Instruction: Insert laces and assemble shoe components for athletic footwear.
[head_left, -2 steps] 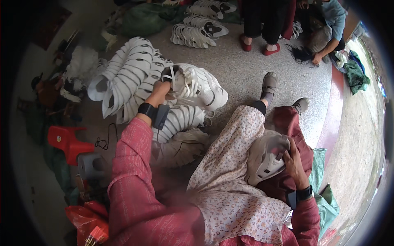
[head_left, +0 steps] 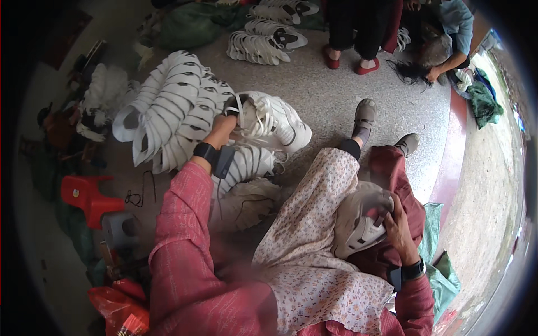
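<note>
My left hand (head_left: 223, 131), arm stretched forward, is closed on the heel end of a white lace-up shoe upper (head_left: 284, 127). This upper has loose laces, and its toe points right. It is beside nested rows of white shoe uppers (head_left: 178, 92) and above a shorter row of them (head_left: 252, 162). On my lap lies another whitish-grey shoe upper (head_left: 358, 235) with small dark openings in its side. My right hand (head_left: 399, 228) grips its edge, fingers bent over the rim; the thumb is hidden.
A red plastic stool (head_left: 92, 196) and a grey object (head_left: 119, 227) stand at left, above a red plastic bag (head_left: 120, 308). More upper rows (head_left: 258, 47) lie at the far side. A standing person (head_left: 358, 33) and a crouching person (head_left: 457, 28) are beyond. Green sacking (head_left: 443, 280) lies at right.
The whole view has shifted slightly left. My left hand and the upper in it have moved a little to the right relative to the rows. My right hand keeps its hold.
</note>
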### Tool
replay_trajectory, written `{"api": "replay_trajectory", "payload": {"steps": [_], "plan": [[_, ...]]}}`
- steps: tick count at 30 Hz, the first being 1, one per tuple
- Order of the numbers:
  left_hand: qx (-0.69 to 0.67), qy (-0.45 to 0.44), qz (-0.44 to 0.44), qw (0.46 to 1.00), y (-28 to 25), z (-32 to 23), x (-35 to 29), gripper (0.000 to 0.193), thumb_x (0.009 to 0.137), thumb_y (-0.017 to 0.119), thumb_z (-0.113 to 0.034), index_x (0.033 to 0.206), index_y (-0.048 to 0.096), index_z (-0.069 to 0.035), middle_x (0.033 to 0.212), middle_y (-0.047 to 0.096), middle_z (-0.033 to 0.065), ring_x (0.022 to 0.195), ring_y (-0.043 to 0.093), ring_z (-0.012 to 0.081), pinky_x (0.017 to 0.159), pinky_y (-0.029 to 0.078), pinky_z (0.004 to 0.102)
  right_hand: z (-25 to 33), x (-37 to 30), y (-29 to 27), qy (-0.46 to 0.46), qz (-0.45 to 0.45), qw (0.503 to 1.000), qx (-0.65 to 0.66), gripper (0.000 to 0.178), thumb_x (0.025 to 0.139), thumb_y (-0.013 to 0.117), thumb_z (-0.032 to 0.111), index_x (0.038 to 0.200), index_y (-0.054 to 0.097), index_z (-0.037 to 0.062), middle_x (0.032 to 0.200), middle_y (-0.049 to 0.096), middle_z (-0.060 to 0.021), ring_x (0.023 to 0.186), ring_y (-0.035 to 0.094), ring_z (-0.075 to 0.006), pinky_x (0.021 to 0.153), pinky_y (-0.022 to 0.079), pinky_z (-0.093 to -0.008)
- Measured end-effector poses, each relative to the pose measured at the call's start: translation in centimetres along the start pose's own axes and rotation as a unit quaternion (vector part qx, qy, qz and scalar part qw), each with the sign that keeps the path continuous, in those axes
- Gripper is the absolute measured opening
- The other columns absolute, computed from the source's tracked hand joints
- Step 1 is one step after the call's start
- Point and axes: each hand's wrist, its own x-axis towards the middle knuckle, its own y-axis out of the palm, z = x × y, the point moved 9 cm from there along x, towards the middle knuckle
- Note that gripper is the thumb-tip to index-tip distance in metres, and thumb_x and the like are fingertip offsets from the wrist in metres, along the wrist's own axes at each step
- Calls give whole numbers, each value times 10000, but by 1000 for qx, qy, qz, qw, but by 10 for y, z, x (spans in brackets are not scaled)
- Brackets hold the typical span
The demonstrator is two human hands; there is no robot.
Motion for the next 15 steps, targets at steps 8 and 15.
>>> {"api": "replay_trajectory", "payload": {"steps": [8, 15], "plan": [[121, -34, 79, 989, 86, 74, 117, 390, 797, 627, -169, 1073, 630, 107, 897, 688, 227, 725, 690, 406, 536, 543, 494, 9, 5, 4, 93, 33, 994, -36, 477, 986, 537, 212, 1414, 371, 80, 967, 598, -23, 873, 521, -109, 831, 431, -248], [591, 271, 61, 758, 179, 49, 87, 567, 765, 739, -384, 1208, 595, -61, 1210, 592, 159, 1175, 533, 335, 997, 424, 430, -4, 11, -7, 113, 52, 991, -53, 524, 940, 578, 155, 1413, 382, 47, 1114, 560, -121, 1055, 525, -221, 939, 420, -311]]}}
